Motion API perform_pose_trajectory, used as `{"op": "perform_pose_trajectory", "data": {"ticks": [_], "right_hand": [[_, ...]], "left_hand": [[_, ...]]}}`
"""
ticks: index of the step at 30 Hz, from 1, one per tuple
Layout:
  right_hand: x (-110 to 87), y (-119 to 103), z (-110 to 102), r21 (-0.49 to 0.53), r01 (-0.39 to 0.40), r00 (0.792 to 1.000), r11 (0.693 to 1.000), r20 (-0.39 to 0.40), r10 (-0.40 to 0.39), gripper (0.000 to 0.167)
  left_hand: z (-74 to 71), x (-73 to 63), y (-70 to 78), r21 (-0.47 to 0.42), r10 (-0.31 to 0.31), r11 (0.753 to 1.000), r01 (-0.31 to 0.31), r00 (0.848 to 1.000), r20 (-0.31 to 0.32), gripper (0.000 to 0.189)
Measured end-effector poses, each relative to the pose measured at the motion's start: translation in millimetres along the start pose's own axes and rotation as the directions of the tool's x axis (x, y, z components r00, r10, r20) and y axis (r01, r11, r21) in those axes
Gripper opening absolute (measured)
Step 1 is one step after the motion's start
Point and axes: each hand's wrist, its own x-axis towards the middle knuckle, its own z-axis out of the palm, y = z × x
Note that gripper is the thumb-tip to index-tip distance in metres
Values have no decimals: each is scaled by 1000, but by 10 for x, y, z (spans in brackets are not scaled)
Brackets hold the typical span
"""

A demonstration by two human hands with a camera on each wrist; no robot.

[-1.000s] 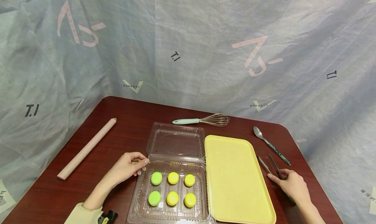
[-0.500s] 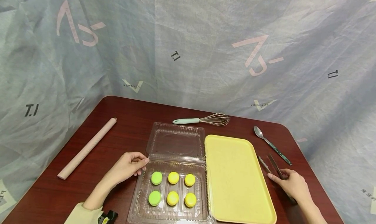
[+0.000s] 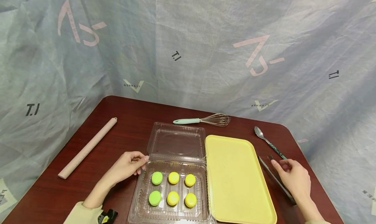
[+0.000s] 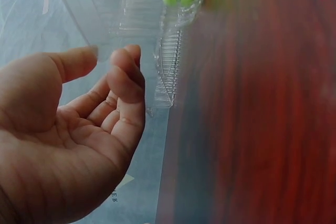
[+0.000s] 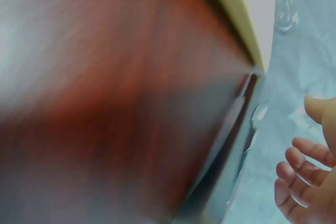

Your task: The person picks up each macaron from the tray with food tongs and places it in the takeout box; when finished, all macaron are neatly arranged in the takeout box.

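A clear plastic clamshell container (image 3: 136, 198) lies opened flat, its lid (image 3: 176, 142) folded back. In its base sit two green macarons (image 3: 154, 198) and several yellow macarons (image 3: 173, 198). My left hand (image 3: 127, 167) holds the container's left rim near the hinge, thumb on top and fingers curled at the side; the left wrist view shows the clear plastic edge at the thumb tip. My right hand (image 3: 293, 178) hovers above the metal tongs (image 3: 279, 181) with nothing in its loosely bent fingers. In the right wrist view, these fingers (image 5: 299, 169) are apart from the tongs.
A yellow tray (image 3: 238, 178) lies between the container and the tongs. Beyond the right hand is a spoon (image 3: 264, 139) with a patterned handle. A whisk (image 3: 202, 120) lies at the back, and a pale rolling pin (image 3: 88, 149) at the left. A grey cloth (image 3: 188, 54) hangs behind the table.
My right hand has let go of the tongs and moved slightly up and away; the tongs' arms now appear closer together. The left hand keeps its place at the container's rim.
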Motion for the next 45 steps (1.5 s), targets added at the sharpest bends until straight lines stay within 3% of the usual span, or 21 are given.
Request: {"op": "perform_pose_trajectory", "data": {"ticks": [5, 16, 22, 29, 33, 38, 45], "right_hand": [[60, -239, 14, 39, 73, 997, 997, -34, -72, 35], [139, -825, 150, 135, 238, 971, 962, -10, -239, 26], [224, -1124, 271, 169, 258, 963, 951, 38, -268, 28], [309, -1432, 485, 240, 263, 945, 934, 132, -300, 27], [338, -1585, 616, 315, 231, 930, 921, 205, -304, 25], [350, -1775, 777, 412, 141, 897, 900, 332, -292, 26], [361, -1981, 948, 520, -80, 845, 851, 488, -219, 31]], "left_hand": [[-34, 13, -9, -6, -12, 1000, 12, 999, -38, 29], [-144, 80, -19, -10, -48, 999, 47, 995, -88, 34], [-199, 222, 49, 28, -58, 998, 61, 992, -115, 33], [-251, 482, 110, 78, -78, 993, 88, 990, -117, 35], [-239, 612, 110, 64, -113, 991, 119, 989, -93, 38], [-210, 687, 75, 21, -171, 985, 172, 983, -60, 41], [-171, 736, 21, -11, -205, 979, 205, 978, -29, 36]]}}
